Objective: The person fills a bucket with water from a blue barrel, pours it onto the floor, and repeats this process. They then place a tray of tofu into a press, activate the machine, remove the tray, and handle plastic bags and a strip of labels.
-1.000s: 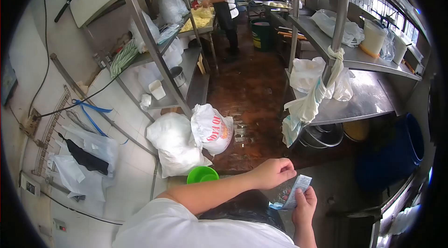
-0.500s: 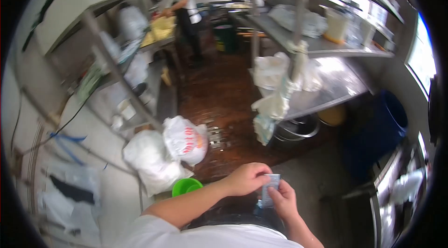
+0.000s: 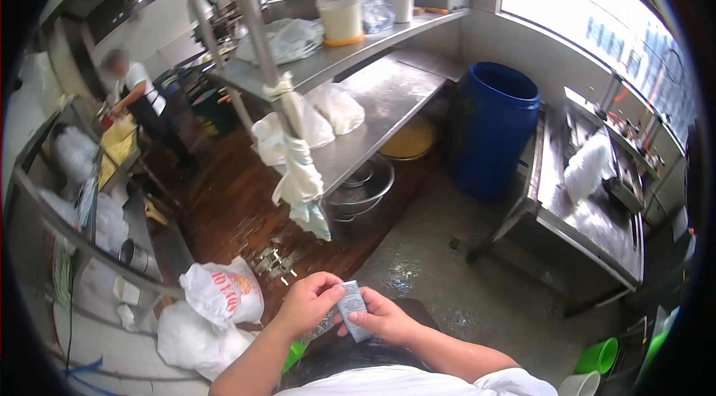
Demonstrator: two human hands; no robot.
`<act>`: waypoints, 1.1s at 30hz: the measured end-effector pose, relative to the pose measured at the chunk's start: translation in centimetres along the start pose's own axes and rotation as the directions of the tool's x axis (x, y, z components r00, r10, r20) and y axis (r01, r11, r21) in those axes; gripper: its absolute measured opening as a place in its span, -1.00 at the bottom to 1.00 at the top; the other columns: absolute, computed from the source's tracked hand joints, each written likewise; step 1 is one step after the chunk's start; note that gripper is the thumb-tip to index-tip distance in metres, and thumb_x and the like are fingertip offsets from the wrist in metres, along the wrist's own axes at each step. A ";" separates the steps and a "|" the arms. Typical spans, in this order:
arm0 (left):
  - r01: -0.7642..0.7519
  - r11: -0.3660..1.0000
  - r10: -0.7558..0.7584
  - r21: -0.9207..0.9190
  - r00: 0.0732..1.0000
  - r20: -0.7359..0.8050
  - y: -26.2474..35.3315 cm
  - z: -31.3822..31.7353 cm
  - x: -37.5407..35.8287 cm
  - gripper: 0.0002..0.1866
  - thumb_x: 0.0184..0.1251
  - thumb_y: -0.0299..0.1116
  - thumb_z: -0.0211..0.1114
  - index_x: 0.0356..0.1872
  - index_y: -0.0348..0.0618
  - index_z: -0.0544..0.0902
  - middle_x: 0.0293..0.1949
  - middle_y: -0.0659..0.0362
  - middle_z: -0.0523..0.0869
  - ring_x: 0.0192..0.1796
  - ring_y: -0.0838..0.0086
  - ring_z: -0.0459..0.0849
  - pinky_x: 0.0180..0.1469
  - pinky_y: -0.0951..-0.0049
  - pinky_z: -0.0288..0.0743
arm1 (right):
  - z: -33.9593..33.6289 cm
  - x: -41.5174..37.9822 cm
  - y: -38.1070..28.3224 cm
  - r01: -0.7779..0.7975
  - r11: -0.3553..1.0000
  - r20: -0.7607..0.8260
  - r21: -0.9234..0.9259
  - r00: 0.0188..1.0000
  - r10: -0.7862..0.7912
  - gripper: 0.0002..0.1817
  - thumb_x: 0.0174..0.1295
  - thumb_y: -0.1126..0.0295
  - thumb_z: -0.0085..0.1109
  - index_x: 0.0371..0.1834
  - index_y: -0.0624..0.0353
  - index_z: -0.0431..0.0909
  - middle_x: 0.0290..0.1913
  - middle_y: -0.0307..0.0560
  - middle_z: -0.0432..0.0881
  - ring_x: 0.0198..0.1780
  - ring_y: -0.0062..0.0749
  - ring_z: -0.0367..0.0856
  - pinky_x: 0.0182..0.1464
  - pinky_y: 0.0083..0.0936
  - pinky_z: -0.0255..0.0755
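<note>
A small grey packet with fine print (image 3: 353,312) is held up in front of the dark apron. My right hand (image 3: 379,317) grips it, with the thumb across its lower part and fingers behind. My left hand (image 3: 312,302) pinches the packet's top left corner between thumb and fingers. Both hands are close together over the wet floor.
A metal shelf (image 3: 358,127) with bags and tubs stands ahead, a blue barrel (image 3: 492,131) beside it. At the right is a steel table (image 3: 589,228). White sacks (image 3: 224,293) lie at the left. Further back, a person (image 3: 142,101) works at a counter.
The view has turned to the right, so the barrel, window and steel table show more fully. Both hands still hold the packet.
</note>
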State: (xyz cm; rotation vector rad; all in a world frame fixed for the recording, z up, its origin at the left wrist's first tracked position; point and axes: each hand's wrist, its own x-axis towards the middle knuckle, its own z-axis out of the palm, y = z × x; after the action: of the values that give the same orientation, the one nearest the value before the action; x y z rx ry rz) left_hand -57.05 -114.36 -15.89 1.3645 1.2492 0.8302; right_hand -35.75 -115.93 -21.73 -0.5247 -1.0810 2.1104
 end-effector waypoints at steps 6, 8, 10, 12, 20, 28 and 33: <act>0.042 0.998 -0.040 -0.043 0.998 0.042 -0.2 2.5 0.3 -0.84 0.59 -0.40 0.35 0.02 -0.27 0.73 -0.19 0.24 0.78 -0.21 0.64 0.67 -0.12 0.54 0.60 | -1.1 -2.2 -0.4 0.010 0.993 -0.118 -0.115 0.993 -0.024 -0.68 0.68 0.33 0.08 0.38 0.16 0.42 0.01 -0.16 0.74 -0.14 -0.54 0.72 -0.04 -0.47 0.63; 0.065 0.998 -0.064 -0.022 0.997 0.052 -0.1 3.2 0.5 -0.79 0.60 -0.38 0.36 0.07 -0.28 0.71 -0.14 0.24 0.78 -0.17 0.62 0.69 -0.11 0.53 0.62 | -2.3 -2.9 0.1 0.008 0.981 -0.119 -0.193 0.992 -0.031 -0.65 0.70 0.26 0.07 0.41 0.14 0.41 -0.01 -0.18 0.75 -0.12 -0.56 0.73 -0.02 -0.44 0.66; 0.030 1.000 -0.030 -0.004 0.997 0.064 0.5 4.8 0.7 -0.77 0.59 -0.39 0.36 0.11 -0.28 0.70 -0.11 0.22 0.78 -0.14 0.62 0.69 -0.09 0.54 0.62 | -3.1 -4.0 0.0 0.008 0.975 -0.154 -0.220 0.987 -0.043 -0.66 0.70 0.26 0.07 0.40 0.13 0.42 -0.02 -0.19 0.75 -0.13 -0.57 0.72 -0.03 -0.45 0.66; -0.054 0.997 0.057 -0.058 0.997 0.046 -0.2 6.1 1.1 -0.70 0.58 -0.42 0.38 0.21 -0.29 0.66 -0.01 0.18 0.77 -0.03 0.58 0.71 0.00 0.51 0.64 | -3.7 -5.1 -0.4 -0.027 0.957 -0.180 -0.290 0.983 -0.027 -0.68 0.69 0.26 0.07 0.36 0.12 0.44 -0.04 -0.21 0.75 -0.15 -0.59 0.72 -0.05 -0.47 0.66; -0.201 0.950 0.134 0.237 0.954 0.270 0.9 12.5 4.4 -0.79 0.57 -0.40 0.39 0.04 -0.31 0.77 -0.09 0.17 0.83 -0.05 0.56 0.74 0.05 0.47 0.64 | -6.9 -10.8 -2.8 -0.066 0.912 -0.319 -0.405 0.945 -0.073 -0.70 0.61 0.35 0.11 0.29 0.20 0.52 -0.08 -0.19 0.77 -0.17 -0.56 0.76 -0.09 -0.46 0.68; -0.184 0.946 0.058 0.268 0.907 0.417 3.3 18.9 9.3 -0.78 0.59 -0.31 0.38 0.00 -0.28 0.79 -0.20 0.23 0.81 -0.16 0.62 0.69 -0.08 0.49 0.60 | -11.7 -15.4 -4.4 -0.019 0.970 -0.398 -0.242 0.914 -0.081 -0.61 0.61 0.29 0.20 0.36 0.24 0.48 0.07 -0.10 0.77 -0.06 -0.47 0.80 0.03 -0.41 0.68; -0.266 0.947 0.127 0.182 0.826 0.549 1.8 25.2 15.7 -0.84 0.58 -0.36 0.39 -0.08 -0.26 0.77 -0.26 0.27 0.77 -0.22 0.64 0.66 -0.13 0.52 0.58 | -16.4 -18.7 -7.8 -0.081 0.932 -0.490 -0.353 0.864 -0.110 -0.58 0.59 0.20 0.26 0.34 0.18 0.49 -0.07 -0.22 0.71 -0.14 -0.55 0.76 -0.03 -0.42 0.65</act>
State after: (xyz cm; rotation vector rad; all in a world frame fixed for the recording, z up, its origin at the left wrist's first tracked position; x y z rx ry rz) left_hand -29.40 -105.05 -21.58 1.8039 0.7952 0.3814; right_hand -9.86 -117.74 -23.95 -1.1713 -1.1489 1.6123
